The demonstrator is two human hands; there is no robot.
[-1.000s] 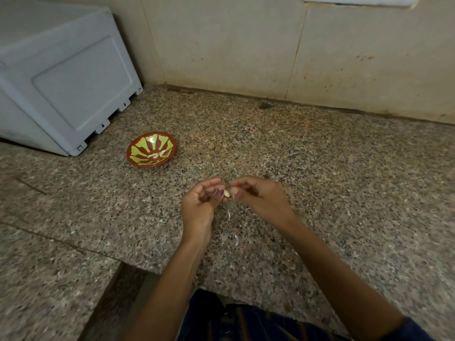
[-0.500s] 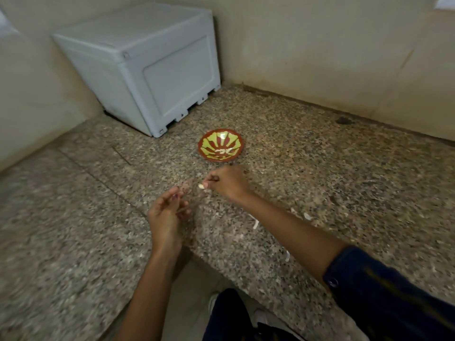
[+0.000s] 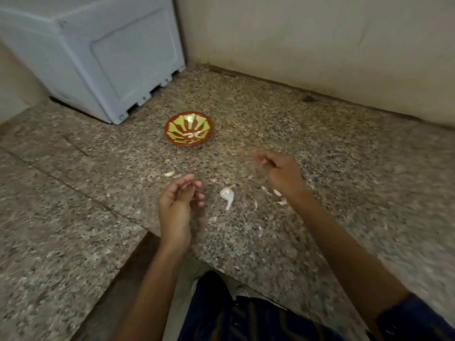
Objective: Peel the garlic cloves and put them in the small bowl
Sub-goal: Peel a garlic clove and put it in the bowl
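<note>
The left hand (image 3: 176, 207) hovers low over the speckled granite tabletop (image 3: 320, 168), palm turned inward, fingers loosely curled — its grip holds nothing visible. Just right of it lies a garlic piece (image 3: 227, 195) with a papery tail, loose skins (image 3: 275, 193) scattered nearby. The right hand (image 3: 280, 172) hangs higher, fingertips blurred; whether its grip holds anything I cannot tell. Beyond both sits the small bowl (image 3: 172, 139), peeled cloves (image 3: 192, 134) inside — a grey box (image 3: 103, 57) fills the left corner by the wall.

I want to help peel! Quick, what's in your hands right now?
Left hand: loosely curled, holding nothing.
Right hand: blurred from moving, so I cannot tell whether it holds anything.
</note>
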